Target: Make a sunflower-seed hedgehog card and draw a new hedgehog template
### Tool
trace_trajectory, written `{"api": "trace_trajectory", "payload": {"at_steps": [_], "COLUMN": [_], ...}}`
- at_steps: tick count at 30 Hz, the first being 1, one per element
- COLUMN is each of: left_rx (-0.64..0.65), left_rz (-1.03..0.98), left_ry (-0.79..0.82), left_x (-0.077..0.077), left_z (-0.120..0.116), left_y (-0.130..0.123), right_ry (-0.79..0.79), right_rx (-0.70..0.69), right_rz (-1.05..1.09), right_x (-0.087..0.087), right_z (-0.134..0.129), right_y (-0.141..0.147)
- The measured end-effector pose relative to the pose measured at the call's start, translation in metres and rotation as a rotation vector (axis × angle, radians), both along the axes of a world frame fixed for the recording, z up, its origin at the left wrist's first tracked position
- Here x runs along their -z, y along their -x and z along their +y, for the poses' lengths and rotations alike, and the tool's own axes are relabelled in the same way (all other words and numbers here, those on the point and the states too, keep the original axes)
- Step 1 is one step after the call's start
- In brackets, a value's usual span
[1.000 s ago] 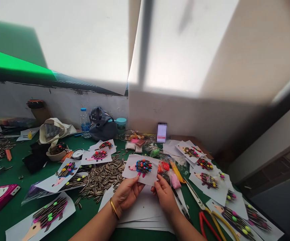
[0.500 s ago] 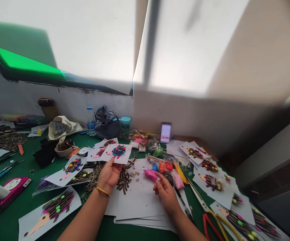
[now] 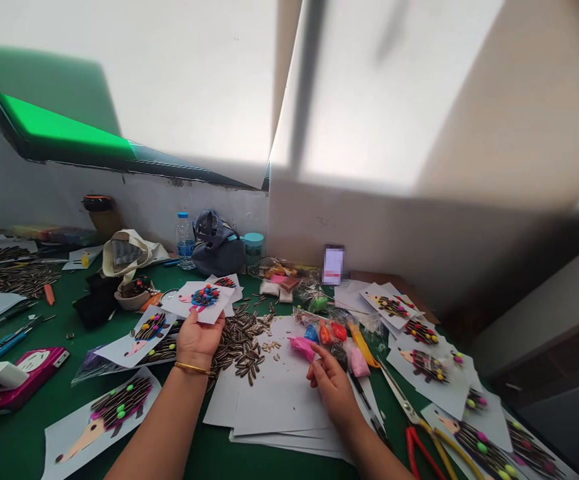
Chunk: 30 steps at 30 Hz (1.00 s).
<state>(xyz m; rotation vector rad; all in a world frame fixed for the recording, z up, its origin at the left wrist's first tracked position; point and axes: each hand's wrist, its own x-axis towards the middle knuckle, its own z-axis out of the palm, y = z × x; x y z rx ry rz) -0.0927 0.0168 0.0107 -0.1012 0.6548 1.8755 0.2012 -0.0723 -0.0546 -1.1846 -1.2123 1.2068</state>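
Note:
My left hand (image 3: 199, 340), with a gold bangle at the wrist, holds a white card (image 3: 219, 308) bearing a hedgehog of seeds and blue, red clay dots. Other hedgehog cards lie just behind it. My right hand (image 3: 330, 385) is over the white sheets (image 3: 279, 407), index finger extended toward a pink clay packet (image 3: 301, 348); its other fingers are curled, and whether they hold anything is hidden. Sunflower seeds (image 3: 242, 340) are heaped between the hands. Bags of blue, red and pink clay (image 3: 357, 361) sit beyond my right hand.
Scissors (image 3: 400, 397) and red-handled pliers (image 3: 419, 453) lie at the right, near more hedgehog cards (image 3: 428, 367). A phone (image 3: 333, 265) leans on the wall. At the left are a magenta power strip (image 3: 24, 380), a bottle (image 3: 184, 245) and bags.
My left hand has moved left with the card, over the cards behind, uncovering more of the seed heap. My right hand stays almost where it was. The view has shifted slightly.

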Motion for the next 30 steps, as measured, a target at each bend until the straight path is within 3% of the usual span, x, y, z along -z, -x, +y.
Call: {"api": "trace_trajectory", "payload": {"at_steps": [8, 13, 24, 30], "left_rx": [-0.116, -0.153, 0.003, -0.029], "left_rz": [-0.002, -0.037, -0.083, -0.031], "left_ry": [0.061, 0.118, 0.115, 0.124], "left_x": [-0.013, -0.013, -0.014, -0.016], "left_z": [0.011, 0.018, -0.001, -0.005], "left_y": [0.047, 0.06, 0.023, 0.008], "right_ry": [-0.026, -0.015, -0.046, -0.057], "right_rx": [0.003, 0.001, -0.016, -0.035], "right_rz": [-0.016, -0.001, -0.019, -0.042], "right_x": [0.002, 0.005, 0.004, 0.006], "right_z": [0.0, 0.001, 0.001, 0.001], "right_y": [0.0, 0.0, 0.0, 0.0]}}
